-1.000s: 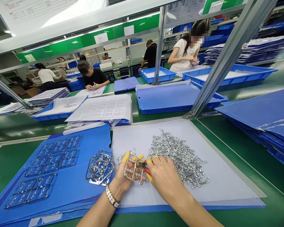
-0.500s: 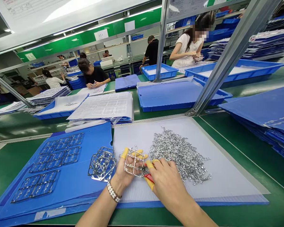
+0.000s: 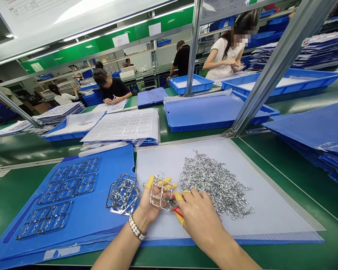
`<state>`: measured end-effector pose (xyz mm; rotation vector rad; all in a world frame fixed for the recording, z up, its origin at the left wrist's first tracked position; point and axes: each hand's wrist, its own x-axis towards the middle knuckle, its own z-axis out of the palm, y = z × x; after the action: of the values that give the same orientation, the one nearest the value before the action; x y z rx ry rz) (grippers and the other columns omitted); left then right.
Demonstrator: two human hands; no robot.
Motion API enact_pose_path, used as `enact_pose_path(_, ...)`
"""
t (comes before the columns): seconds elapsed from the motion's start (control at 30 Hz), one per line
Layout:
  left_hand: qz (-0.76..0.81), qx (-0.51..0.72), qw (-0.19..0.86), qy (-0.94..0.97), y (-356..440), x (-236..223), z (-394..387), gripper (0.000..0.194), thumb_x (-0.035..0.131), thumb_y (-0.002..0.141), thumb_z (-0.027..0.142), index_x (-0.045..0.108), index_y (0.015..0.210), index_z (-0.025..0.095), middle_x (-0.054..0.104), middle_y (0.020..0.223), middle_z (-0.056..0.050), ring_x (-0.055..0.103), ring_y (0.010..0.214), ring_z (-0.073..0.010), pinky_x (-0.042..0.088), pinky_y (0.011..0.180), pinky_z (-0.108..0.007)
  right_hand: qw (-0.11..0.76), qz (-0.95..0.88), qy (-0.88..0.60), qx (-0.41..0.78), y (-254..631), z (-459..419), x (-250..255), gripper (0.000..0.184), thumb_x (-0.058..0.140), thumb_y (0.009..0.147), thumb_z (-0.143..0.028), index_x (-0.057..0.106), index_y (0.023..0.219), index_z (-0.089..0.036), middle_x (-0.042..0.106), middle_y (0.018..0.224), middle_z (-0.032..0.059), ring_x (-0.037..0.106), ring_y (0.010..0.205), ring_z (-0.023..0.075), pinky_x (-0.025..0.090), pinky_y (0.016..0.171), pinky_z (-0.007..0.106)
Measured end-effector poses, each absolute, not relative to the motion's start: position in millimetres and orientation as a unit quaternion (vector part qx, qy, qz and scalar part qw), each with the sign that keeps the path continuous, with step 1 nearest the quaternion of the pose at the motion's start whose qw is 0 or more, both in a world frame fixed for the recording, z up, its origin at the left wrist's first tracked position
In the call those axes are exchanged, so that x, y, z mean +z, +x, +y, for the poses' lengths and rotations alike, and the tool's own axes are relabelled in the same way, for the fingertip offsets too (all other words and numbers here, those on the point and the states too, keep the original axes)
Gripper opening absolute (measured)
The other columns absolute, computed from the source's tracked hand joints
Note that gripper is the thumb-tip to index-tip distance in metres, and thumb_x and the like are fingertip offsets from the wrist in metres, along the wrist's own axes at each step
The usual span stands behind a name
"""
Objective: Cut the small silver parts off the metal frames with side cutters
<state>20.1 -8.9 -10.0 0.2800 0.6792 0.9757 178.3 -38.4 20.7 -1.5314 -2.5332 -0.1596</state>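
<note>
My left hand, palm up with yellow finger cots and a watch at the wrist, holds a shiny square sprue frame with small parts inside it. Red-handled nippers are gripped in my right hand, which also wears yellow finger cots. Their jaws reach the lower right side of the frame; the exact point of contact is too small to make out. A large heap of small silvery parts lies on the whitish sheet beyond my right hand. Left of my left hand is a tangled pile of sprue frames.
Several dark sprue frames lie in rows on a blue board at left. Behind stand a sheet stack and a blue tray. A metal post rises at right, beside stacked blue sheets. Co-workers sit across the bench.
The whole view has shifted slightly, so things appear a little further right. Both hands keep nearly the same pose, with the frame and the nippers still held together.
</note>
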Motion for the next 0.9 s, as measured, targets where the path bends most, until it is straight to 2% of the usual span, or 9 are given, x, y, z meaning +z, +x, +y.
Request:
enact_pose_path(0.13,0.324,0.460,0.815,0.139,20.0,-9.8,-8.5,0.061,0.036,0.088,0.057,0.060,0.114,0.007,0.067,0.107,-0.017,0.064,0.076,-0.0204,0.047,0.064,-0.030,0.090,-0.857,-0.505,-0.059,180.7,-39.9,19.6,0.023,0.066,0.076,-0.023,0.063,0.099,-0.022,0.062,0.078,0.0037,0.054,0.077,0.0219,0.030,0.067,0.036)
enact_pose_path(0.27,0.337,0.490,0.785,0.174,22.9,-6.1,-13.1,0.061,0.037,0.088,0.057,0.057,0.120,0.010,0.062,0.117,-0.018,0.064,0.081,-0.0225,0.047,0.061,-0.030,0.148,-0.845,-0.514,0.003,191.8,-34.4,15.1,0.023,0.064,0.076,-0.024,0.062,0.099,-0.022,0.065,0.084,0.0041,0.057,0.081,0.0228,0.035,0.069,0.035)
enact_pose_path(0.37,0.377,0.544,0.701,0.265,25.8,-5.4,-21.3,0.060,0.041,0.087,0.057,0.050,0.130,0.016,0.055,0.128,-0.015,0.060,0.094,-0.0241,0.048,0.074,-0.034,0.238,-0.792,-0.533,0.179,198.0,-24.7,13.0,0.021,0.056,0.080,-0.031,0.060,0.099,-0.023,0.066,0.089,0.0037,0.060,0.081,0.0210,0.042,0.068,0.034)
enact_pose_path(0.43,0.419,0.563,0.602,0.381,27.1,-6.0,-27.2,0.062,0.053,0.083,0.051,0.043,0.137,0.021,0.050,0.135,-0.012,0.055,0.106,-0.0257,0.044,0.087,-0.036,0.305,-0.715,-0.526,0.345,196.0,-17.6,11.9,0.022,0.052,0.083,-0.038,0.058,0.099,-0.024,0.067,0.088,0.0021,0.062,0.077,0.0184,0.046,0.067,0.032)
enact_pose_path(0.57,0.456,0.520,0.383,0.613,28.4,-6.1,-35.1,0.084,0.075,0.068,0.031,0.035,0.142,0.024,0.043,0.140,-0.012,0.037,0.128,-0.0308,0.022,0.109,-0.043,0.399,-0.588,-0.474,0.520,180.0,-5.9,6.6,0.027,0.056,0.079,-0.042,0.056,0.097,-0.022,0.067,0.087,0.0019,0.063,0.078,0.0175,0.049,0.069,0.030)
enact_pose_path(0.67,0.458,0.494,0.294,0.678,27.9,-4.5,-36.3,0.085,0.075,0.068,0.029,0.035,0.142,0.023,0.041,0.141,-0.013,0.030,0.132,-0.0328,0.014,0.112,-0.046,0.409,-0.594,-0.473,0.507,172.0,0.1,3.1,0.024,0.057,0.077,-0.036,0.056,0.096,-0.021,0.066,0.084,0.0014,0.062,0.076,0.0172,0.050,0.069,0.030)
enact_pose_path(0.77,0.476,0.501,0.272,0.670,26.1,-2.9,-35.5,0.086,0.073,0.070,0.031,0.030,0.144,0.026,0.024,0.151,-0.010,0.016,0.139,-0.0323,0.008,0.113,-0.047,0.431,-0.630,-0.486,0.425,172.8,1.8,5.1,0.023,0.053,0.081,-0.031,0.055,0.101,-0.020,0.066,0.087,0.0027,0.063,0.076,0.0172,0.050,0.071,0.031)
enact_pose_path(0.83,0.492,0.536,0.313,0.610,25.2,-2.6,-34.0,0.087,0.071,0.072,0.035,0.024,0.146,0.028,0.011,0.156,-0.007,0.008,0.142,-0.0307,0.006,0.114,-0.045,0.463,-0.671,-0.488,0.312,173.4,-1.0,8.5,0.023,0.050,0.084,-0.026,0.054,0.106,-0.020,0.065,0.091,0.0048,0.062,0.079,0.0175,0.050,0.072,0.032)
enact_pose_path(0.9,0.473,0.588,0.429,0.497,25.3,-2.9,-30.9,0.084,0.065,0.077,0.042,0.019,0.146,0.032,0.009,0.156,-0.005,0.015,0.141,-0.0294,0.014,0.113,-0.043,0.480,-0.732,-0.450,0.177,169.3,-7.2,10.8,0.024,0.045,0.085,-0.015,0.053,0.107,-0.019,0.064,0.091,0.0064,0.060,0.082,0.0178,0.048,0.075,0.033)
